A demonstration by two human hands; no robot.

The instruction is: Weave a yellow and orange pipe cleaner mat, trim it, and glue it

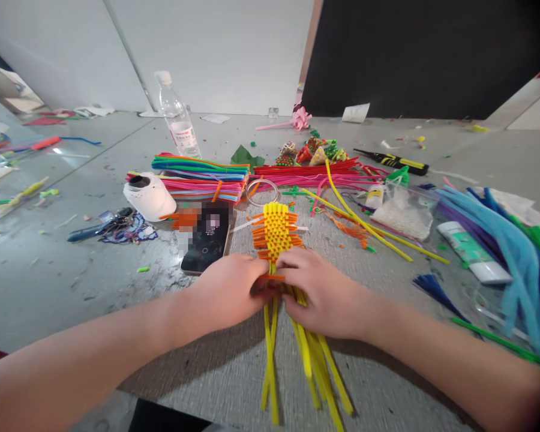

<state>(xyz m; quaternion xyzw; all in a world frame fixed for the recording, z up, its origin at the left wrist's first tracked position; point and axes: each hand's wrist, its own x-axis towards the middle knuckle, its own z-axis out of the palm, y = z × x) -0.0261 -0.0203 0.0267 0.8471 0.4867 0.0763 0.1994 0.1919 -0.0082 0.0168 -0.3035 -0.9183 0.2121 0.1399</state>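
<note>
A woven piece (276, 231) of yellow and orange pipe cleaners lies in the middle of the table, its orange ends sticking out at both sides. Long yellow pipe cleaners (317, 354) trail from it toward me. My left hand (238, 285) pinches at the lower left of the weave, fingers closed around the yellow strands. From the other side my right hand (317, 288) grips the strands, with fingers curled. Between the two hands runs a short orange pipe cleaner (276, 278), crossing the yellow ones. The fingertips partly hide the weave's lower end.
Left of the weave lie a phone (209, 237) and a white roll (150, 198). Behind are bundled coloured pipe cleaners (198, 174), a plastic bottle (175, 120) and a metal ring (263, 192). To the right are a tube (472, 252), blue pipe cleaners (490, 234) and a yellow-black tool (393, 161).
</note>
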